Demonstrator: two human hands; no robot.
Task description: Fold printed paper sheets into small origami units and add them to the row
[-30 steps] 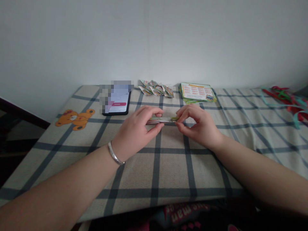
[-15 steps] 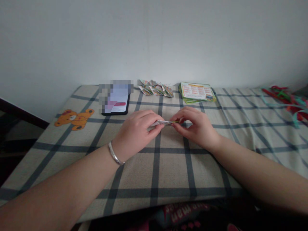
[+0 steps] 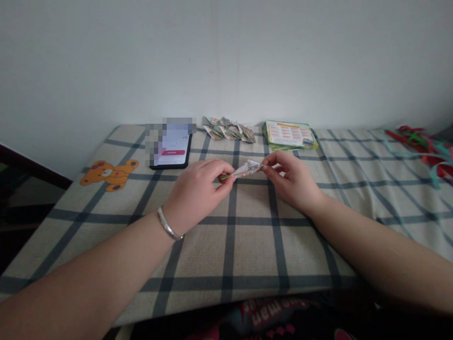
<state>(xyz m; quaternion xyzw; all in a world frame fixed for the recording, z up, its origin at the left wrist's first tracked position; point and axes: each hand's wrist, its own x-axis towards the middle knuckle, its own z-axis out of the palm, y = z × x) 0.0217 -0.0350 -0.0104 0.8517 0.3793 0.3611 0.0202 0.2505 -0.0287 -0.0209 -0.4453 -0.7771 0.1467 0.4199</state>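
Note:
Between my two hands a small folded paper (image 3: 248, 169), white with printed text and a coloured edge, is held above the checked tablecloth (image 3: 249, 250). My left hand (image 3: 203, 189) pinches its left end between thumb and fingers. The opposite end is gripped by the thumb and fingertips of my right hand (image 3: 292, 182). One flap of the paper stands raised toward the right. Behind it, near the wall, lie several folded paper pieces (image 3: 229, 131) with similar print. To their right is a stack of printed green-and-white sheets (image 3: 290, 136).
A phone (image 3: 173, 148) with a lit screen stands at the back left. An orange bear figure (image 3: 109, 175) lies on the cloth left of it. Tangled coloured strips (image 3: 430, 153) are at the far right. The white wall (image 3: 226, 61) borders the table's back edge.
The paper has turned from nearly edge-on to show its printed side and a raised flap. My right hand has shifted slightly up and right, and the gap between my hands has widened.

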